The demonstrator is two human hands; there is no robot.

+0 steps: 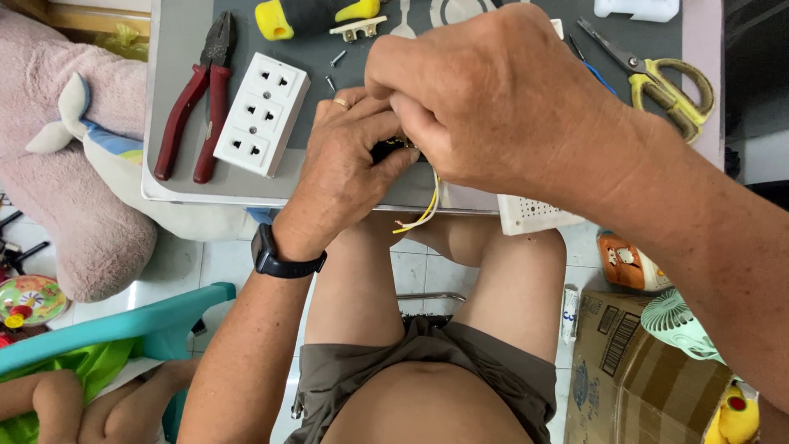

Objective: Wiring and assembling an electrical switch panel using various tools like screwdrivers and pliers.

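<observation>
1. Left hand: fingers curled tight around a small dark part at the near edge of the grey table. A ring sits on one finger; a black wristwatch is on the wrist.
2. Right hand: comes over from the far side, fingertips pinched down onto the same small dark part, touching the left hand's fingers. Most of the part is hidden between the two hands.
3. Yellow and white wires hang from the part, below the table edge, above the person's knees.
4. On the table, left of the hands: white triple socket plate, lying tilted; red-handled pliers just beside it.
5. Between plate and hands: loose screws.
6. Far edge: yellow-and-black tool handle.
7. Right of the hands: yellow-handled scissors, well apart from the pliers.
8. White perforated cover overhangs the near table edge under the right forearm.
</observation>
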